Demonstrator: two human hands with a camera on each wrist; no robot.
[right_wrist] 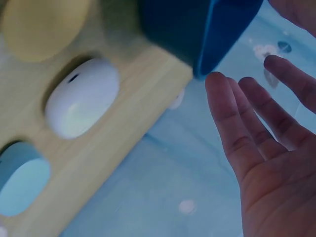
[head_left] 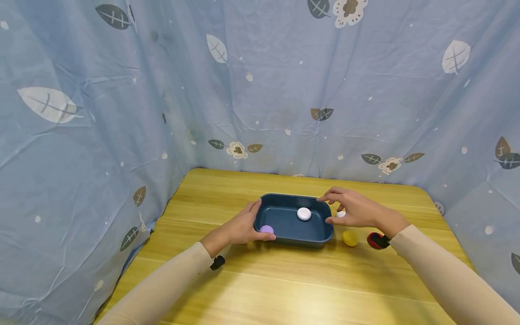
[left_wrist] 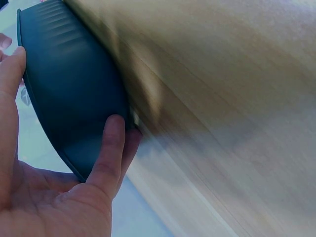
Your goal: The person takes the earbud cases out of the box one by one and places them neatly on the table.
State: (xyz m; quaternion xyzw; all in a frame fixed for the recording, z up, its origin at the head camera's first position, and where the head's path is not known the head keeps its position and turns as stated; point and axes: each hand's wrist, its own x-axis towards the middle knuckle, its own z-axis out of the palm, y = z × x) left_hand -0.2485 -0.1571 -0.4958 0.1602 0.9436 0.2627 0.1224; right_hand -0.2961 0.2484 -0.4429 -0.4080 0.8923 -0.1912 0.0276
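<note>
A dark blue rectangular tray [head_left: 292, 228] sits on the wooden table. Inside it lie a white rounded piece [head_left: 304, 214] and, at the near left corner, a purple rounded piece [head_left: 266, 229]. My left hand [head_left: 242, 225] grips the tray's left end, the thumb along the near side and the fingers at the far corner. Beside the right end is my right hand [head_left: 353, 207], its fingers spread and fairly straight. In the right wrist view one fingertip is at the tray's corner; whether it touches, I cannot tell. Nothing shows in that palm.
Right of the tray lie a yellow rounded piece [head_left: 350, 238], a white oval one with a dark slot [right_wrist: 83, 98] and a light blue one [right_wrist: 23, 180]. A red round thing [head_left: 371, 240] is near the right wrist. Patterned blue curtains [head_left: 276, 90] surround the table [head_left: 284, 280].
</note>
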